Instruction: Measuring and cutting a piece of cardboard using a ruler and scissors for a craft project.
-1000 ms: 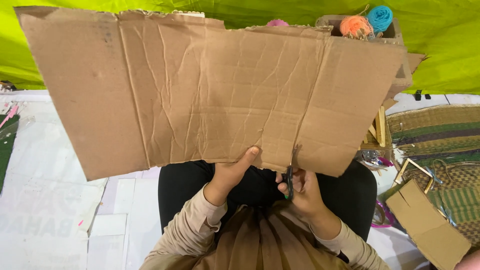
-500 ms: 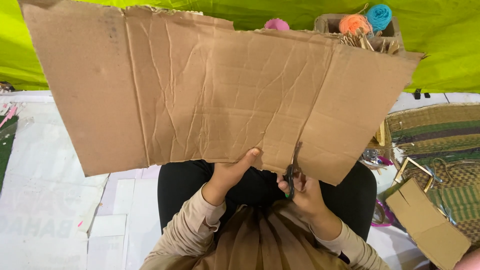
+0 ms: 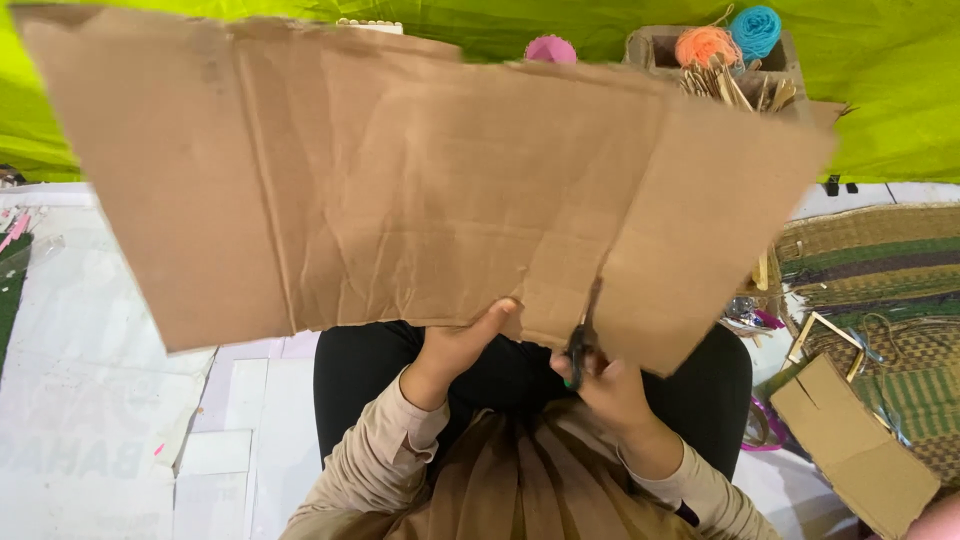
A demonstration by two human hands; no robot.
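**Scissors at the sheet's lower edge**

I see the large creased brown cardboard sheet (image 3: 400, 190) held up over the lap. My left hand (image 3: 462, 345) pinches its lower edge, thumb on the front face. My right hand (image 3: 605, 385) is closed around dark-handled scissors (image 3: 582, 340), blades inside a slit just right of the left hand.

Large flattened brown cardboard box (image 3: 420, 190) spread across centre, creased into panels. Smaller brown cardboard piece (image 3: 850, 445) at four o'clock. Grey cardboard tray (image 3: 660, 50) at one o'clock. White printed sheet (image 3: 80, 440) at eight o'clock.
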